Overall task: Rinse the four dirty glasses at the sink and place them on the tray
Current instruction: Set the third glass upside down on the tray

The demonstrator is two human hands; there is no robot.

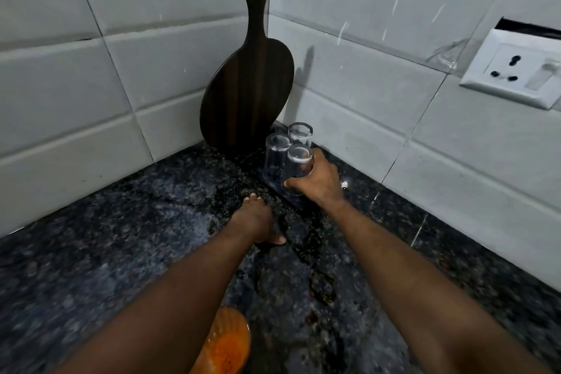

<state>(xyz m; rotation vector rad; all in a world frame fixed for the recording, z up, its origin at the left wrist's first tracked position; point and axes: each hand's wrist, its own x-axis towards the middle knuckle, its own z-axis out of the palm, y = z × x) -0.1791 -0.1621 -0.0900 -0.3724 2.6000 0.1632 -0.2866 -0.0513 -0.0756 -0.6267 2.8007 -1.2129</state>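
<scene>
Three clear glasses stand upside down in the counter's back corner on a dark tray (299,202) that is hard to tell from the granite. My right hand (318,181) is wrapped around the nearest glass (297,165). Behind it stand a second glass (275,155) on the left and a third glass (300,133) at the back. My left hand (256,220) rests flat on the wet counter, fingers apart, just in front of the tray and holding nothing. No sink is in view.
A dark wooden paddle board (249,79) leans upright in the tiled corner right behind the glasses. A white wall socket (516,68) sits on the right wall. An orange plastic dish (226,343) lies at the counter's near edge. The black granite counter (121,252) is wet.
</scene>
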